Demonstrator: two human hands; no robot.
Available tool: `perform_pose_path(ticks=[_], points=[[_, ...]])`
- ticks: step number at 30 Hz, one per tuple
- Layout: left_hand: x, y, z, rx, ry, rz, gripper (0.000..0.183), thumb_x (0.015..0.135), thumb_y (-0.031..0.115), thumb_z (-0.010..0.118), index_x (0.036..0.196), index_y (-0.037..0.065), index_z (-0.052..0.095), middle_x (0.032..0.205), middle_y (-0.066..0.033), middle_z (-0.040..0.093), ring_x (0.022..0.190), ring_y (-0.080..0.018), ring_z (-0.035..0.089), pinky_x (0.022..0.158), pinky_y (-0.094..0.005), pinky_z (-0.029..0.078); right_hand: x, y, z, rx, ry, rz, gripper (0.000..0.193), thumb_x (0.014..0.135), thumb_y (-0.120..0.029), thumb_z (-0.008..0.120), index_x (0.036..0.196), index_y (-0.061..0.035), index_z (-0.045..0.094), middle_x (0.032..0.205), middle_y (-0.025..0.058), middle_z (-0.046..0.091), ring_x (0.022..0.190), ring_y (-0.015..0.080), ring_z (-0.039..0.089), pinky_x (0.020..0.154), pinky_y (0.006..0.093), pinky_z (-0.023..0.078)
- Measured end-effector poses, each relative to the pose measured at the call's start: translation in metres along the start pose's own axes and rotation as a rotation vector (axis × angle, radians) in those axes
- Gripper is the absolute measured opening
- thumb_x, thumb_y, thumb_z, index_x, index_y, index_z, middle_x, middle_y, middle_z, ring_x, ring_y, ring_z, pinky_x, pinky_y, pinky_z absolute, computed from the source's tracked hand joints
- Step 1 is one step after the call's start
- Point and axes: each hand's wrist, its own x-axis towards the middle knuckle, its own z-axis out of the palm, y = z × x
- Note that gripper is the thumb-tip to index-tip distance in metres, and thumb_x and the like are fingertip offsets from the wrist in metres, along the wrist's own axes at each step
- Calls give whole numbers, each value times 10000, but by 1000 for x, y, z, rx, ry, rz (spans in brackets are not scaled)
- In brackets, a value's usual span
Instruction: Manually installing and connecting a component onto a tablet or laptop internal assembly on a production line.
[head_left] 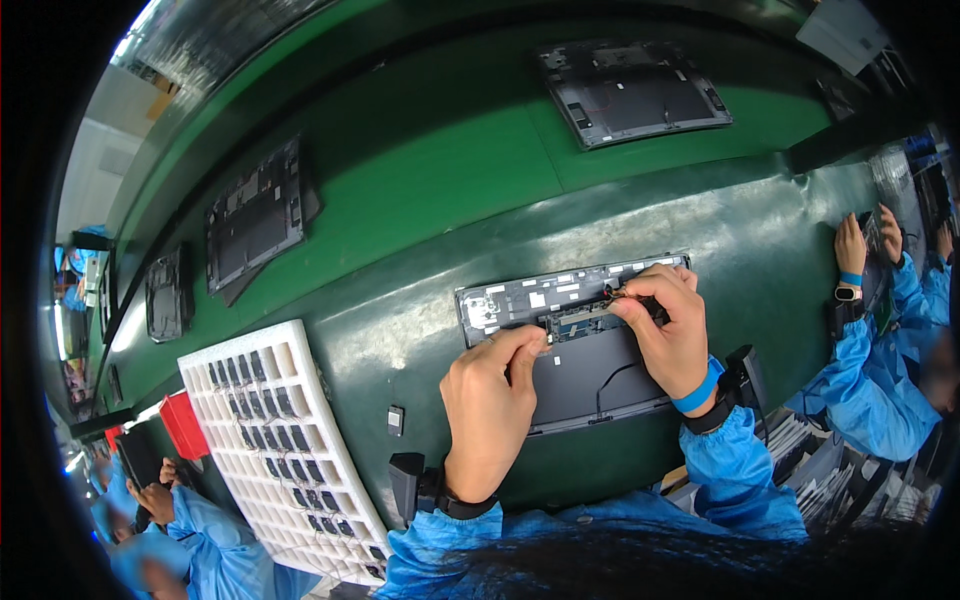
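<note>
A dark laptop casing [615, 375] lies on the bench in front of me, its inner side up and dotted with small white labels. Over its upper part is a narrow circuit board [582, 325] with a pale strip along it. My left hand [488, 402] is closed, thumb and forefinger pinching the board's left end. My right hand [668, 322] is closed at the right end, where the fingertips pinch a small dark cable end [609, 293] with a bit of red. Whether those fingers also grip the board is hidden. A thin black cable [606, 385] curves across the casing's lower part.
Left of me stands a white foam tray [345, 478] with rows of small black wired parts. One small dark part [396, 421] lies beside it, and a red bin [184, 426] behind. More laptop casings [640, 95] rest on the green belt [440, 150]. Co-workers in blue sit at both sides.
</note>
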Motion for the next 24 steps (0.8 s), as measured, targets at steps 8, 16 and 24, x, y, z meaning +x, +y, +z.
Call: perform_pose_path(ticks=[8,16,24], points=[[-2,-6,11,-203,27,95,216,915,148,845,1115,68,835,963,-102,818,704,-230,727,645,-344,552,-15,-14,-9,30,66,-61,503,831,-176,908,1298,-110,736,1043,46,729,994,244,647,1021,379,373],[-5,-3,29,-58,169,239,133,928,99,834,1039,29,852,948,-125,822,718,-212,724,697,-326,551,-38,-1,-9,-118,198,126,702,925,20,779,1576,-34,521,1104,75,725,961,218,655,995,370,439],[7,-6,15,229,211,388,133,893,122,857,1009,58,844,917,-84,791,735,-253,700,688,-373,533,-34,0,-13,-188,91,28,568,929,24,752,1480,-73,658,1181,111,641,951,248,621,910,371,452]])
